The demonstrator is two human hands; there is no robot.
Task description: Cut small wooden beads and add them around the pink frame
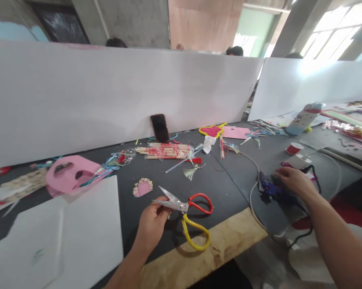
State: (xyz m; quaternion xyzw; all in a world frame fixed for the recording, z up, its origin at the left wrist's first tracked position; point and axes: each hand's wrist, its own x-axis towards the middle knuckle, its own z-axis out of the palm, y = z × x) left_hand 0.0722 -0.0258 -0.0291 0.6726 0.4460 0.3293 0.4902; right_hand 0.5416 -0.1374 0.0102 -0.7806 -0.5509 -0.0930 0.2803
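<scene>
My left hand (152, 220) is closed around the blades of a pair of scissors (182, 206). The blades are slightly apart; the red and yellow handles point right, above the table. Small pale beads show just below my fingers, but what they belong to is hidden. To the right, my right hand (297, 182) has its fingers curled at the rear of a blue glue gun (268, 188), lying near the table edge; the exact grip is partly hidden. A pink heart-like piece (144, 188) edged with pale beads lies beyond my left hand.
A phone (160, 128) leans on the white partition (123, 88). Wrapped sticks (168, 151), a pink cut-out (74, 172) and a white board (90, 233) lie on the dark table. A red spool (294, 148) and bottle (305, 117) stand right. Cables cross near the glue gun.
</scene>
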